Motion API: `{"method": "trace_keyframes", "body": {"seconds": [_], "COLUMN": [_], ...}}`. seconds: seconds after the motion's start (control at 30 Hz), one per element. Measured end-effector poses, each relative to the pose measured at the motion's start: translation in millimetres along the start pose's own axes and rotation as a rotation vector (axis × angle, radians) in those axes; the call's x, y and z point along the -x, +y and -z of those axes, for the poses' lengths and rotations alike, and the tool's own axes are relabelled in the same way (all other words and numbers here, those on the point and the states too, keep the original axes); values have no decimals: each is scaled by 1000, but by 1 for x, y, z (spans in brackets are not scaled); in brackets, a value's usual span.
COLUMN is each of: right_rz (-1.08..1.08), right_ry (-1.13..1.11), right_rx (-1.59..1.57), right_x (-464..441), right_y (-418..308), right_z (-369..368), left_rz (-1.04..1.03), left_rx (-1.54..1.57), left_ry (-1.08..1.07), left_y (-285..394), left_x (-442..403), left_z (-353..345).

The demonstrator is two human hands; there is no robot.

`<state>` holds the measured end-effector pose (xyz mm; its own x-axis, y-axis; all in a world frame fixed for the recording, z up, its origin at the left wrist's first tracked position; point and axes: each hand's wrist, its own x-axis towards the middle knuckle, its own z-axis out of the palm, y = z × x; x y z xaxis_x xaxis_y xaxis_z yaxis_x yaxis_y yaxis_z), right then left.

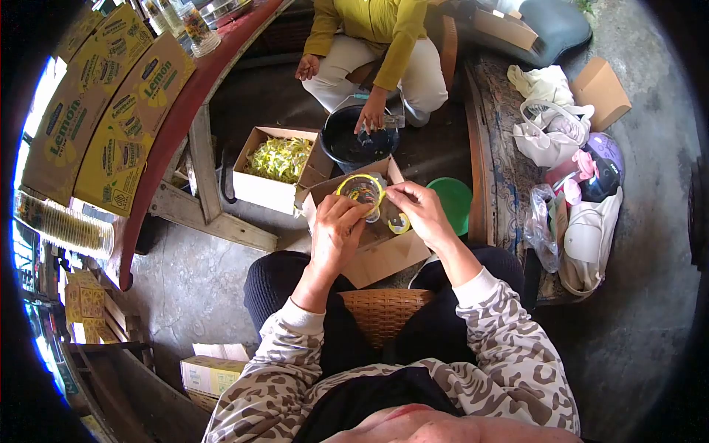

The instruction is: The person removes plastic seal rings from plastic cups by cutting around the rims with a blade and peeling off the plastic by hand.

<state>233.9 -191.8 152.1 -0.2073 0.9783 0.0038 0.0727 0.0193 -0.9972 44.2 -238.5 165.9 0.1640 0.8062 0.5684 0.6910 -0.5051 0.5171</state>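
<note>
Where L hand (338, 227) covers cup (362, 192), it's pt. hidden.

I count four hands: a left hand (340, 225) and a right hand (419, 212) up close, and two more hands (374, 111) on one other person (369, 33). There is one yellow-edged cup (362, 193), one black bucket (341, 156), one white cap (583, 240) and one helmet (605, 153). Two open boxes are in the middle — one box of yellow strips (257, 186), one box under the cup (380, 260). The stacked cups (66, 224) — too small to count.
</note>
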Motion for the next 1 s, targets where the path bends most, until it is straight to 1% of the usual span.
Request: {"method": "trace_keyframes", "body": {"seconds": [0.1,0.2,0.3,0.37,0.5,0.8,0.87,0.93,1.0], "right_rz": [8,49,17,16,-8,174,310,328,347], "right_ry": [-27,-32,-34,-23,-31,17,77,97,117], "right_rx": [-41,11,0,-71,-63,161,273,294,315], "right_x": [2,2,2,1,1,-1,-2,-2,-1], "right_y": [-3,-4,-6,-6,-4,5,6,5,3], "right_z": [0,1,3,3,5,8,6,4,2], "left_rz": [-14,-8,-16,-23,-14,65,87,158,166], "left_rx": [-21,-20,-11,-7,7,104,119,184,183], "left_ry": [-10,-27,-24,-14,-19,-37,-46,-69,-70], "left_y": [2,3,3,3,4,5,5,4,4], "left_x": [0,1,0,-1,0,-1,-1,-2,-2], "left_z": [0,1,0,0,0,1,1,1,0]}}
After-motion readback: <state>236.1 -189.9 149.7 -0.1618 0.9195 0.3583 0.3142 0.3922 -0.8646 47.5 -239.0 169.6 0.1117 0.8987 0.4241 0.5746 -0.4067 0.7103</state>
